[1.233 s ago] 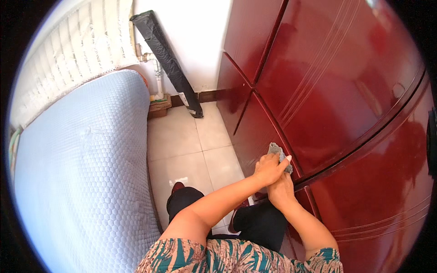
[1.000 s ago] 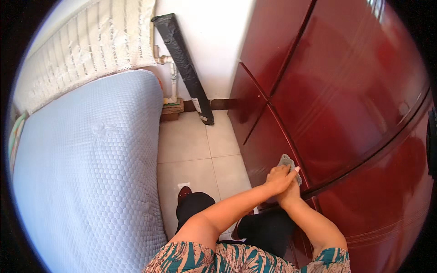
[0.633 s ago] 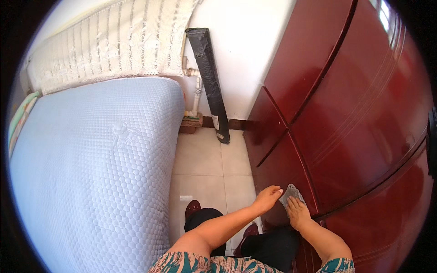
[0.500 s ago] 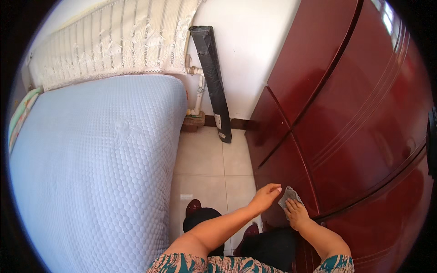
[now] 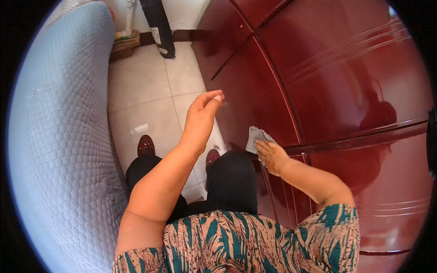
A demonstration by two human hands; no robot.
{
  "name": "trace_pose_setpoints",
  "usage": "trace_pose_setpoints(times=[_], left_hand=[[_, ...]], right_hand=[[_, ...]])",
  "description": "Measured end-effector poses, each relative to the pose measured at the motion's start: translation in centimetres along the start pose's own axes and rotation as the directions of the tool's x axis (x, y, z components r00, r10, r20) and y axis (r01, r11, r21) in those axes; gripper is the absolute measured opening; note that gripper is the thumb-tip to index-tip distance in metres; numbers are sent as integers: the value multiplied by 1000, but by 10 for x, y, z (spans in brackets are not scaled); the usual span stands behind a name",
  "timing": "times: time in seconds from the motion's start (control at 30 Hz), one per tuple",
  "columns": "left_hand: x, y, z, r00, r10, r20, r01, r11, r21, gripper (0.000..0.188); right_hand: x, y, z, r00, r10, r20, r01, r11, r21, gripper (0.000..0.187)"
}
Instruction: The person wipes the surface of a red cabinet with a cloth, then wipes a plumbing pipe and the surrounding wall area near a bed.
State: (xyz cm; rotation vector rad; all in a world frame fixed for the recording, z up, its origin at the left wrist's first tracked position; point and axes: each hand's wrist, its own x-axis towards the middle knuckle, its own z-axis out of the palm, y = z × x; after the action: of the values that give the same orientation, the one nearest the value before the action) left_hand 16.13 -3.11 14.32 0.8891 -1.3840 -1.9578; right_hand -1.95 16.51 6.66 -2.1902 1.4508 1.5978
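Observation:
My right hand presses a grey cloth against the dark red glossy wardrobe, near the seam between its panels. The fingers lie over the cloth's edge, and part of it sticks out beyond them. My left hand is raised in front of the wardrobe's left side, above the floor. Its fingers are drawn together with the thumb against them, and nothing shows in them. Whether the fingertips touch the wardrobe I cannot tell.
A bed with a light blue quilted cover stands on the left. A long black package leans by the far wall, next to a white pipe. My dark red shoes are on the pale tiled floor.
The view has tilted down and shifted right, so more of my body and the lower wardrobe shows. My left hand is now farther from the cloth. The right hand stays on the cloth.

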Motion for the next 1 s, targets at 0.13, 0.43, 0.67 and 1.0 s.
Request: trace_pose_setpoints(times=[0.13,0.43,0.67,1.0], left_hand=[[-7,-5,7,998,-44,45,45,999,-23,37],[-20,-5,-2,993,-43,108,48,998,-41,35],[-37,-6,-9,991,-49,123,54,998,-40,32],[-86,-2,-1,891,-274,362,343,928,-142,27]], right_hand=[[-52,20,-18,998,45,-53,-43,998,38,57],[-17,15,-25,997,16,-72,-11,997,73,47],[92,-16,-27,980,-179,91,171,982,83,48],[213,-113,82,965,-246,-90,240,968,-71,48]])
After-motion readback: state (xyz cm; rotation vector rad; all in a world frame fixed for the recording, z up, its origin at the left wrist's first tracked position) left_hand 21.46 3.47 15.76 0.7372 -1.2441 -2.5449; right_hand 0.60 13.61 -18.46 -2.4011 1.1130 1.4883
